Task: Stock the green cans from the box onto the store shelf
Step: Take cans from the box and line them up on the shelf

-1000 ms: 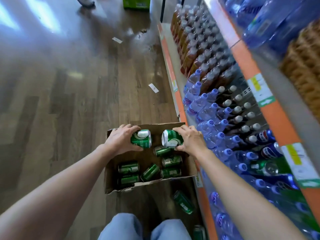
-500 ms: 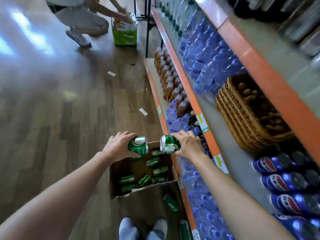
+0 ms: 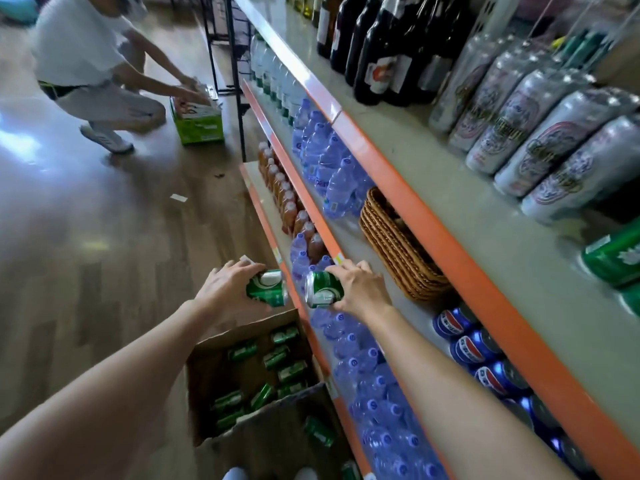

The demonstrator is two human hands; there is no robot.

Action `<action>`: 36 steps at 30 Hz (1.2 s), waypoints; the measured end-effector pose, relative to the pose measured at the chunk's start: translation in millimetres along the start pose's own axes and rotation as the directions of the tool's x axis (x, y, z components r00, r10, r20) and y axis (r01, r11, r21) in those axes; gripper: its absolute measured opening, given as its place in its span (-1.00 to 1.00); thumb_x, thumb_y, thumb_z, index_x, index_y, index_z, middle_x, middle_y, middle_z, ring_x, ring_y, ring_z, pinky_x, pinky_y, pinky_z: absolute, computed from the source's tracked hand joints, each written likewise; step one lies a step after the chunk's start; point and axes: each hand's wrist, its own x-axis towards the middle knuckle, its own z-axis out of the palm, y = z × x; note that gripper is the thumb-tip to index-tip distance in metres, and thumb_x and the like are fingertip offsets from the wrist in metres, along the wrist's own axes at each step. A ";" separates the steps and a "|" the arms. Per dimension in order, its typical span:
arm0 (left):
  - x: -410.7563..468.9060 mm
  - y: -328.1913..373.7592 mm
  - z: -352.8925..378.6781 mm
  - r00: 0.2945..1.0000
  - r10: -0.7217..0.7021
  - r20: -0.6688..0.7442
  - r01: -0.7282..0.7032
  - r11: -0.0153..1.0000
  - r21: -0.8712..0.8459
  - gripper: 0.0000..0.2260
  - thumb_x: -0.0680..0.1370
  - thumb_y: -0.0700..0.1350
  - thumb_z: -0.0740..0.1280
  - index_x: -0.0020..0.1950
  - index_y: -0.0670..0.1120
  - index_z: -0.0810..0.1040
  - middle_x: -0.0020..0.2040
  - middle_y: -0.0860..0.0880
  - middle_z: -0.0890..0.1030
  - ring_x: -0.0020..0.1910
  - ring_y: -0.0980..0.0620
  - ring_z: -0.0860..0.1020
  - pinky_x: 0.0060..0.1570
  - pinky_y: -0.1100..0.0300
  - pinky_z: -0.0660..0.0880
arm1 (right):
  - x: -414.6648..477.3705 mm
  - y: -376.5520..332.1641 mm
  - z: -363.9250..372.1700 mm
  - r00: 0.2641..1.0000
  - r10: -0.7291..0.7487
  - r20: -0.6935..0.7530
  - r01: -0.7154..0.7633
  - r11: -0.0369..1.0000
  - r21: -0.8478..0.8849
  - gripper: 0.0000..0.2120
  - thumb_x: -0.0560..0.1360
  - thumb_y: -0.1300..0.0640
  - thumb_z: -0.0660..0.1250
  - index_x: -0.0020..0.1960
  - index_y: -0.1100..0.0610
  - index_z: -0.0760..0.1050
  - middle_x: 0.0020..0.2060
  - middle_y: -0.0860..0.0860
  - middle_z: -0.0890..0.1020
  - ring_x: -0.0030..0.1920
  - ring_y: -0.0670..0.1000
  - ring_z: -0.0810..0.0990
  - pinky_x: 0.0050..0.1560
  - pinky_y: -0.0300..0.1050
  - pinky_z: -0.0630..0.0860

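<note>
My left hand [image 3: 230,289] grips a green can [image 3: 268,289] lying sideways, well above the floor. My right hand [image 3: 360,289] grips a second green can [image 3: 322,289] right beside it, in front of the orange shelf edge [image 3: 460,258]. Below them the open cardboard box [image 3: 204,386] sits on the floor with several green cans [image 3: 280,365] lying loose inside. Green cans [image 3: 614,258] stand on the upper shelf at the far right. One more green can [image 3: 318,431] lies on the floor beside the box.
A wicker basket [image 3: 398,247], blue water bottles [image 3: 329,168] and blue cola cans [image 3: 467,348] fill the middle shelf. Silver tall cans [image 3: 540,133] and dark bottles [image 3: 377,46] crowd the upper shelf. A crouching person [image 3: 86,64] reaches into a green box [image 3: 199,123] farther along the aisle.
Both hands have lifted their cans up out of the box to shelf height. My view has risen, so the upper shelves and the other person now show.
</note>
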 end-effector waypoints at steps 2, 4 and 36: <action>6.2 7.8 -5.6 0.999 0.037 0.008 -0.037 0.999 -0.002 -0.07 0.05 0.46 0.16 0.36 0.08 0.38 0.18 0.02 0.48 0.20 -0.02 0.39 0.12 0.07 0.32 | -6.0 4.5 -2.7 1.000 0.023 -0.002 -0.023 1.000 -0.004 -0.36 0.38 -0.05 0.44 0.40 -0.07 0.28 0.31 -0.01 0.40 0.28 0.13 0.35 0.21 0.09 0.41; 15.9 10.4 -7.2 0.996 0.081 0.033 -0.081 0.996 0.020 -0.20 0.20 0.37 0.37 0.37 0.08 0.36 0.20 0.02 0.48 0.21 -0.02 0.40 0.12 0.07 0.33 | -12.1 9.0 -2.4 0.999 0.052 -0.002 -0.052 0.999 0.007 -0.36 0.39 -0.05 0.45 0.40 -0.07 0.28 0.33 -0.02 0.39 0.28 0.13 0.35 0.22 0.08 0.40; 23.6 176.2 -41.6 0.526 0.808 0.266 -0.845 0.532 0.057 -0.29 0.31 0.21 0.47 0.39 0.06 0.34 0.27 0.02 0.48 0.22 0.00 0.42 0.13 0.13 0.31 | -232.7 -10.5 -44.9 0.553 0.826 -0.110 -0.809 0.564 0.164 -0.29 0.36 -0.06 0.47 0.43 -0.05 0.26 0.32 -0.03 0.41 0.29 0.12 0.33 0.23 0.01 0.38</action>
